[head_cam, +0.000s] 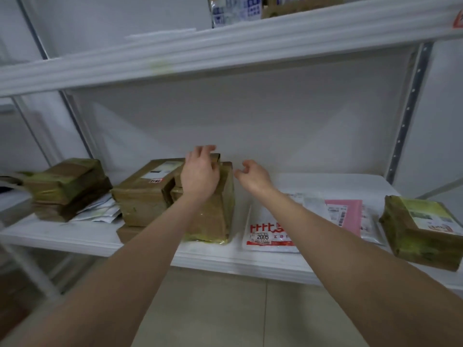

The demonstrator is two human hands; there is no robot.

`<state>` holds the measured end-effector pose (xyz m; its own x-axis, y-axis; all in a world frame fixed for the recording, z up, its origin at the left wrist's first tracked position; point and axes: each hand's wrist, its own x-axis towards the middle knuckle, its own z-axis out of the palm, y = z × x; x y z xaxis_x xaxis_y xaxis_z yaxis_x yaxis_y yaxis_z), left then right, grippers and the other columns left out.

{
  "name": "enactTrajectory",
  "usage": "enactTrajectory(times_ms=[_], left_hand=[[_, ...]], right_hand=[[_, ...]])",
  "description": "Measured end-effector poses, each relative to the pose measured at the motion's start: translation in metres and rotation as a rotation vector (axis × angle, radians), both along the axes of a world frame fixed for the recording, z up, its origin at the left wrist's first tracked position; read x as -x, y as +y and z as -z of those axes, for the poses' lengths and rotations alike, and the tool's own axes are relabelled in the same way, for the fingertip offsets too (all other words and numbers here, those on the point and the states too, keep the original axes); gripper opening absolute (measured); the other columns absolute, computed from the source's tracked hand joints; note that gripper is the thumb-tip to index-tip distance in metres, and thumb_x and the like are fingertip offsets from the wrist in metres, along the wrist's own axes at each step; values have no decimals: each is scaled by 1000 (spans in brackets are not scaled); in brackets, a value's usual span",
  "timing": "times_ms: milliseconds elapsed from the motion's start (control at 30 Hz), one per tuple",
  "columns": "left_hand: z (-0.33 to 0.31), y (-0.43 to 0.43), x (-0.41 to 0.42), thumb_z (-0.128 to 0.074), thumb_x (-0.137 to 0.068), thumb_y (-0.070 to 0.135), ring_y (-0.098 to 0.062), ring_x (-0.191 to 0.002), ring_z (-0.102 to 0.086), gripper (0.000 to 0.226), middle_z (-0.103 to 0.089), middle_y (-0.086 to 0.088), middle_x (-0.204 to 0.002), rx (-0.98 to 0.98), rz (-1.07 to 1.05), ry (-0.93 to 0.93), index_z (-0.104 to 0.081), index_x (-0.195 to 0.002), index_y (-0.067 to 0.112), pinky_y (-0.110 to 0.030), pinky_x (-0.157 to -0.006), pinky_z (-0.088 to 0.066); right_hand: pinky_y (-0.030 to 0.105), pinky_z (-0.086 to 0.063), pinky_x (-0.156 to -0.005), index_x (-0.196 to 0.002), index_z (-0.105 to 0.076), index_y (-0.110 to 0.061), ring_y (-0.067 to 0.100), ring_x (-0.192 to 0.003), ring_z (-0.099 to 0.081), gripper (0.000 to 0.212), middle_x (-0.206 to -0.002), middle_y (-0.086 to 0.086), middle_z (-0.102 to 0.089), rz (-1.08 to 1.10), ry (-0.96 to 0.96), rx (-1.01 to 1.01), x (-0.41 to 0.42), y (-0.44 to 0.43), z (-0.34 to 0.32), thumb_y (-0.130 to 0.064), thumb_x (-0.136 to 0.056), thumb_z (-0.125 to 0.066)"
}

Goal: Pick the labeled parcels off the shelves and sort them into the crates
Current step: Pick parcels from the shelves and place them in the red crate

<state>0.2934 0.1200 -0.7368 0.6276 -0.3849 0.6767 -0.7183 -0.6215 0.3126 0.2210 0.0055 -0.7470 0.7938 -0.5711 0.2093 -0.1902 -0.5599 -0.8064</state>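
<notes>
A tall brown taped parcel [215, 216] stands upright on the white shelf [250, 265], leaning against a wider brown parcel [145, 194] with a white label on top. My left hand [199, 174] rests on the tall parcel's top, fingers curled over its far upper edge. My right hand [253, 175] hovers just right of that parcel with loosely curled fingers, holding nothing. A white mailer bag marked 2005 [268, 234] lies flat to the right, under my right forearm.
A stack of brown parcels [66, 187] sits at the shelf's left over loose white envelopes [100, 211]. A pink mailer [350, 216] and a brown labeled box [423, 231] lie at the right. More parcels [240, 10] sit on the upper shelf. Tiled floor below.
</notes>
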Motion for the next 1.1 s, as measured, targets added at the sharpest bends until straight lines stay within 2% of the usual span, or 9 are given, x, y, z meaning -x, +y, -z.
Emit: enactTrajectory(times_ms=[100,200,300,400,600,700,833,967,1100], left_hand=[[-3,29,-28,-46,-97,21,-33,-128,-42,49,-42,-17,-140,-40,-152,269,-33,-143,8,-44,-99,-41],[-2,41,-42,-38,-102,31,-38,-115,-53,48,-53,-24,-128,-55,-177,547,-37,-137,-2,-42,-88,-43],[0,38,-45,-33,-101,41,-36,-103,-59,52,-62,-24,-113,-125,-166,553,-54,-119,-4,-38,-82,-45],[-2,28,-37,-38,-98,47,-31,-89,-64,50,-67,-16,-97,-92,-151,499,-60,-112,4,-38,-78,-53],[-8,-16,2,-53,-94,42,-27,-103,-62,39,-65,-7,-112,208,53,622,-60,-118,12,-35,-86,-49],[-8,-41,16,-66,-88,28,-25,-106,-60,31,-63,-5,-111,334,176,750,-58,-113,12,-37,-93,-49],[-2,-65,34,-64,-88,5,-26,-118,-55,57,-56,-10,-131,311,323,923,-41,-140,9,-34,-98,-45],[11,-75,47,-54,-96,18,-26,-117,-55,46,-55,-7,-134,227,365,969,-44,-140,13,-34,-89,-46],[20,-84,56,-41,-100,37,-29,-102,-61,41,-57,-7,-126,454,436,1365,-52,-128,9,-35,-76,-52]], right_hand=[[33,-37,-103,-141,-42,-4,28,-131,-45,56,-144,11,-47,-79,41,-36,-16,20,-12,-40,-98,-48],[35,-38,-102,-141,-41,-2,29,-131,-45,58,-145,12,-44,-121,112,-66,-29,31,-14,-42,-100,-43],[38,-41,-106,-147,-32,-4,30,-133,-43,65,-151,12,-36,-123,165,-156,-32,31,-7,-46,-99,-42],[42,-44,-104,-144,-38,-8,27,-120,-51,59,-141,10,-47,-48,68,-338,-24,19,-1,-44,-98,-47],[27,-52,-61,-97,-51,-12,26,-89,-64,15,-114,15,-59,111,-129,-724,19,-31,-3,-26,-96,-57],[29,-54,-68,-99,-56,-11,26,-93,-64,9,-118,15,-63,166,-110,-785,43,-56,-1,-12,-91,-61],[31,-55,-75,-139,-42,-16,25,-98,-64,57,-122,10,-60,100,-87,-766,73,-76,8,-2,-87,-62],[30,-49,-80,-138,-44,-21,21,-101,-58,57,-125,9,-59,181,-99,-549,94,-89,21,-3,-88,-64],[28,-47,-75,-140,-45,-23,18,-91,-56,58,-120,9,-62,243,-82,-405,109,-96,34,-6,-88,-64]])
